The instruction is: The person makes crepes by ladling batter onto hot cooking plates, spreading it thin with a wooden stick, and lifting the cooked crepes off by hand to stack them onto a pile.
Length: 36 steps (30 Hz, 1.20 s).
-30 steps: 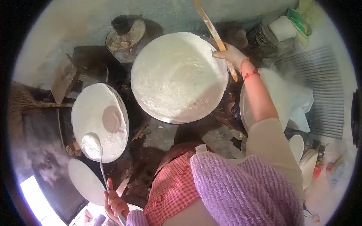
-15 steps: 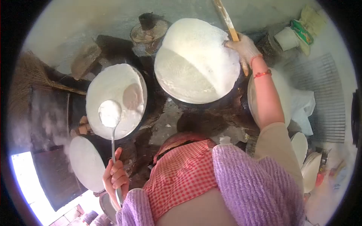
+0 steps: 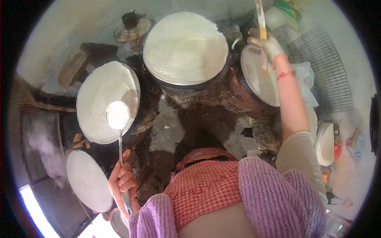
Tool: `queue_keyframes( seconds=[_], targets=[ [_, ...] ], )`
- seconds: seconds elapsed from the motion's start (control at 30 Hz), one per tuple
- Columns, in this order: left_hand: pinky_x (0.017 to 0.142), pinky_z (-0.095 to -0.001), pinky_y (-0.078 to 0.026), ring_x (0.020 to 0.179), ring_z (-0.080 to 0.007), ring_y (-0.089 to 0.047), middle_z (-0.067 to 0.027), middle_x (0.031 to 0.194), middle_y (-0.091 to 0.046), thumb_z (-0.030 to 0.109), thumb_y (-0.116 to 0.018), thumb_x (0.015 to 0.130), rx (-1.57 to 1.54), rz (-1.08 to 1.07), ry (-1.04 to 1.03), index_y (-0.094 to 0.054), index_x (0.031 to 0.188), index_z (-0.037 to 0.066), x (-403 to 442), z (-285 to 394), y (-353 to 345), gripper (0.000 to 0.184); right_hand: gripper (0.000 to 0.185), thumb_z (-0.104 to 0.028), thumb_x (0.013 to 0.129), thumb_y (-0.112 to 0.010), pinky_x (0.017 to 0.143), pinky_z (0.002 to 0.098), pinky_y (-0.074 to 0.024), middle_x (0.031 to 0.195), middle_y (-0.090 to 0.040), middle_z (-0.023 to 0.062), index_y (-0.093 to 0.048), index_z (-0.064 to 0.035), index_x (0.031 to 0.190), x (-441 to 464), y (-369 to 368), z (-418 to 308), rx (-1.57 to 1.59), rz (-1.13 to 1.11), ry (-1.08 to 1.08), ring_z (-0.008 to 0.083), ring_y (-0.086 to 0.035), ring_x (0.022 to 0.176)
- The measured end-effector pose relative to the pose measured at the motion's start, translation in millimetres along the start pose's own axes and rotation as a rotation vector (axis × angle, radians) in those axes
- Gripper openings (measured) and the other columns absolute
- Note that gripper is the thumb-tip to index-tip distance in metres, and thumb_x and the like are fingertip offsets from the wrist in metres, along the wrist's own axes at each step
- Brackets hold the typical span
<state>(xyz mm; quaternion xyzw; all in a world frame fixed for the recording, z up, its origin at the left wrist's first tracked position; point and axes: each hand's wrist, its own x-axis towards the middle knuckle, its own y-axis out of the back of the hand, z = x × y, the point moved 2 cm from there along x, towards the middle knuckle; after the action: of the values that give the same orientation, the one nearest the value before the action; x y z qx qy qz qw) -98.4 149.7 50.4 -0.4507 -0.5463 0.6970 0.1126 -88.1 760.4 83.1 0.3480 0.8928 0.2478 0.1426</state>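
A wire rack [image 3: 327,69] shows at right, near what seems a green packet [image 3: 287,10].

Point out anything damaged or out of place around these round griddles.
The middle white sheet has a ragged upper-right edge, against an otherwise smooth outline. A white fleck below it in view looks stray.

Legible text: none. The red-and-white checked apron [image 3: 206,186] bears a row of dark lettering across its front; individual characters cannot be resolved. The green packet [image 3: 288,10] at upper right shows pale markings, too small to read.
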Motion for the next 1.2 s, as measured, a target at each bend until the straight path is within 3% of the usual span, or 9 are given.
queue_keyframes(
  seconds=[0.07, 0.13, 0.2, 0.27, 0.37, 0.5, 0.8, 1.03, 1.2],
  targets=[
    [0.032, -0.0175, -0.027, 0.044, -0.0031, -0.027, 0.0021, 0.067, -0.033, 0.014, -0.036, 0.102, -0.035, -0.005, 0.003, -0.029, 0.14, -0.005, -0.6, -7.1, 1.1, 0.042, 0.044, -0.005, 0.084, -0.065, 0.076, 0.0329, -0.0588, 0.105, -0.066, 0.0114, -0.054, -0.0051, 0.126, -19.5, -14.8, 49.1, 0.57, -0.06, -0.222, 0.0219, -0.066, 0.094],
    [0.033, -0.0191, -0.028, 0.045, -0.0038, -0.028, 0.0011, 0.068, -0.033, 0.014, -0.034, 0.103, -0.01, -0.026, 0.014, -0.026, 0.141, -0.004, -1.4, -20.8, -0.3, 0.043, 0.04, -0.009, 0.088, -0.062, 0.085, 0.0366, -0.0558, 0.113, -0.062, 0.0131, -0.052, -0.0025, 0.126, -14.3, -20.3, 104.1, 0.452, -0.109, -0.164, 0.0263, -0.066, 0.095],
    [0.034, -0.0208, -0.029, 0.046, -0.0046, -0.029, 0.0002, 0.068, -0.033, 0.015, -0.031, 0.104, 0.022, -0.042, 0.016, -0.023, 0.142, -0.004, -6.4, -37.8, -10.9, 0.043, 0.047, -0.01, 0.088, -0.063, 0.088, 0.0389, -0.0541, 0.115, -0.061, 0.0181, -0.044, 0.0012, 0.129, -32.5, -47.3, 118.1, 0.778, -0.109, -0.352, 0.0321, -0.065, 0.096],
    [0.03, -0.0195, -0.026, 0.043, -0.0026, -0.026, 0.0038, 0.065, -0.03, 0.014, -0.038, 0.102, 0.386, 0.099, -0.111, -0.027, 0.142, -0.004, -11.7, -50.9, -26.4, 0.045, 0.038, -0.01, 0.089, -0.062, 0.085, 0.0394, -0.0559, 0.109, -0.062, 0.0192, -0.047, 0.0007, 0.122, -22.1, -77.4, 146.1, 0.815, -0.052, -0.27, 0.0342, -0.065, 0.094],
    [0.03, -0.0189, -0.027, 0.042, -0.0024, -0.027, 0.0016, 0.065, -0.031, 0.014, -0.036, 0.102, 0.292, -0.185, -0.069, -0.015, 0.146, -0.003, -38.8, -53.2, -49.2, 0.051, 0.032, -0.012, 0.089, -0.063, 0.078, 0.0423, -0.0561, 0.112, -0.062, 0.0139, -0.052, -0.0124, 0.12, -1.3, -101.6, 151.2, 0.988, 0.033, -0.354, 0.0292, -0.066, 0.091],
    [0.031, -0.0197, -0.032, 0.042, -0.0038, -0.028, -0.002, 0.069, -0.034, 0.014, -0.029, 0.103, 0.226, -0.433, -0.278, -0.002, 0.147, -0.002, -47.8, -71.3, -66.4, 0.055, 0.032, -0.014, 0.085, -0.067, 0.076, 0.0379, -0.0509, 0.106, -0.064, 0.0075, -0.057, -0.0123, 0.115, 42.5, -121.0, 142.7, 1.13, 0.178, -0.359, 0.0249, -0.064, 0.094],
    [0.039, -0.0226, -0.036, 0.048, -0.0055, -0.033, -0.0026, 0.075, -0.037, 0.016, -0.03, 0.103, -0.248, -0.077, -0.163, -0.016, 0.144, -0.004, -15.9, -44.2, -26.4, 0.047, 0.047, -0.012, 0.079, -0.074, 0.077, 0.0325, -0.0483, 0.105, -0.065, 0.0095, -0.055, -0.0013, 0.121, 75.9, -137.2, 125.1, 1.113, 0.123, -0.152, 0.0202, -0.061, 0.09],
    [0.035, -0.0198, -0.029, 0.046, -0.0045, -0.028, -0.0001, 0.071, -0.033, 0.015, -0.032, 0.104, -0.056, -0.006, -0.198, -0.023, 0.144, -0.001, -0.9, 21.6, -37.1, 0.045, 0.04, -0.013, 0.077, -0.075, 0.085, 0.0337, -0.0486, 0.106, -0.065, 0.0097, -0.061, 0.0015, 0.112, 35.7, -139.6, 73.8, 0.523, 0.029, -0.327, 0.0217, -0.061, 0.097],
    [0.035, -0.0217, -0.027, 0.047, -0.0059, -0.027, -0.0008, 0.071, -0.031, 0.016, -0.028, 0.105, 0.11, -0.005, -0.208, -0.019, 0.145, -0.001, 13.2, 69.6, -34.0, 0.045, 0.037, -0.012, 0.083, -0.069, 0.085, 0.0343, -0.0505, 0.109, -0.066, 0.0103, -0.06, 0.0018, 0.116, 30.5, -132.4, 14.6, 0.676, 0.011, -0.285, 0.0242, -0.063, 0.097]
  ],
)
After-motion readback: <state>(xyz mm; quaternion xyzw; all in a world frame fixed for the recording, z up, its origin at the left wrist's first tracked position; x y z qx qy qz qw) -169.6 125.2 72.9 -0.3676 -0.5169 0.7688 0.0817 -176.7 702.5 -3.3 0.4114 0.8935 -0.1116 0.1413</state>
